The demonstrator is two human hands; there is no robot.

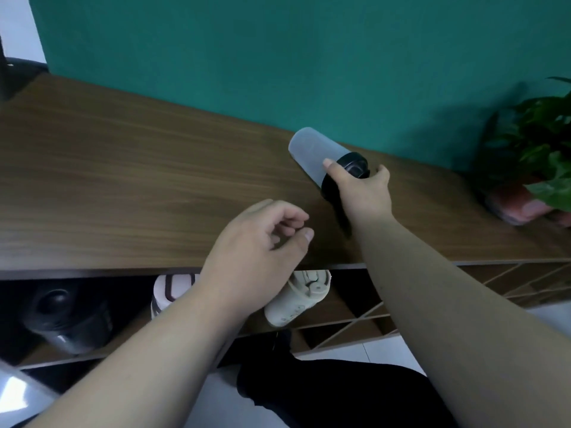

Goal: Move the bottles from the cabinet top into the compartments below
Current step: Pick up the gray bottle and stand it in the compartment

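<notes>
head view: my right hand (361,193) is wrapped around the black cap end of the frosted bottle (312,152), thumb on the near side and fingers curled over the far side. the bottle is tipped well over above the cabinet top (123,180), its long axis running up and left from the hand, base pointing toward the green wall (278,57), cap toward my wrist. i can't tell whether the base touches the wood or hangs just clear of it. my left hand (259,239) hovers over the front edge of the top, loosely curled, fingers half closed on nothing.

below the edge, the compartments (355,307) already hold a dark bottle (65,316) at left, a white one (168,288) beside it, and a cream one (296,301) just under my left hand. the open slots lie down and toward me from the frosted bottle, so i judge the right hand, the only one with a grip, has to bring it back over the edge and down, base first. a plant (537,168) sits off to the right.
</notes>
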